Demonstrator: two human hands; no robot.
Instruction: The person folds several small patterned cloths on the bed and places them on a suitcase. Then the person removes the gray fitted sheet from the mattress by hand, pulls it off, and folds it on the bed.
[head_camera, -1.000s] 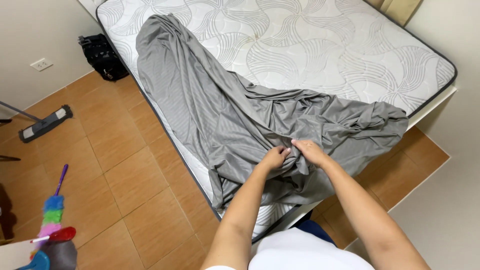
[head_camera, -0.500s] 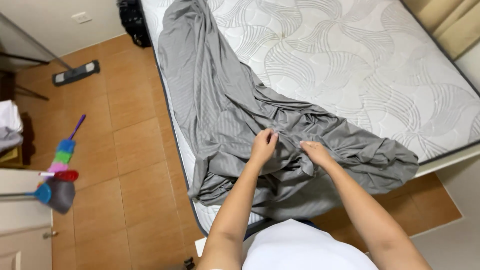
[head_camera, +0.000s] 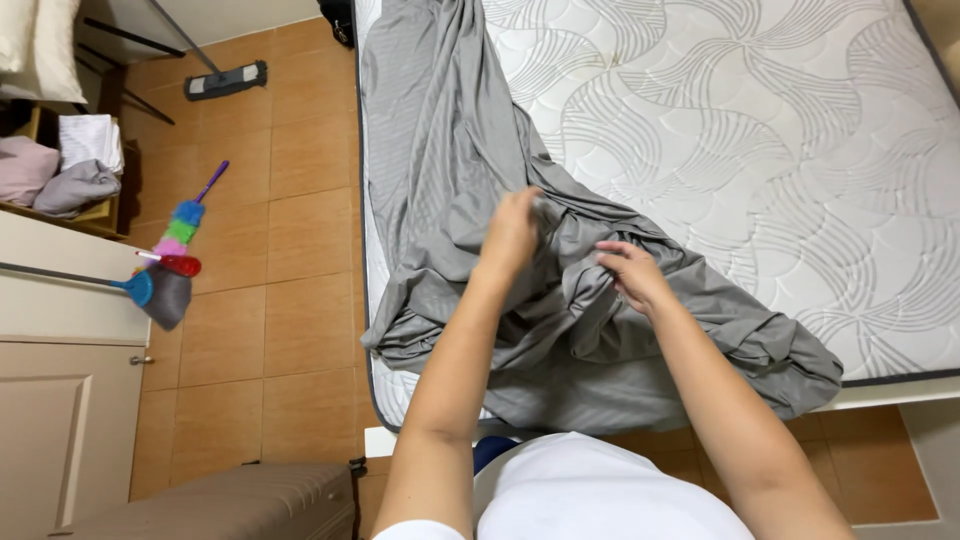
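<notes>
A grey bed sheet (head_camera: 440, 150) lies crumpled across the left side and near corner of a white quilted mattress (head_camera: 760, 130). My left hand (head_camera: 515, 228) grips a bunched fold of the sheet and lifts it slightly. Just to the right, my right hand (head_camera: 628, 272) pinches another fold of the same sheet. Both hands sit near the sheet's gathered middle, above the mattress's near edge. Part of the sheet hangs over the left side of the bed.
Brown tiled floor (head_camera: 290, 260) runs left of the bed. A colourful duster (head_camera: 185, 225) and a dustpan (head_camera: 160, 290) lean by a beige cabinet (head_camera: 60, 400). A flat mop (head_camera: 225, 80) lies at the far wall. Folded clothes (head_camera: 60, 175) sit on a shelf.
The view has swung so the bed sits more to the right. My left hand has moved up and away from the right hand, pulling the fold of sheet with it.
</notes>
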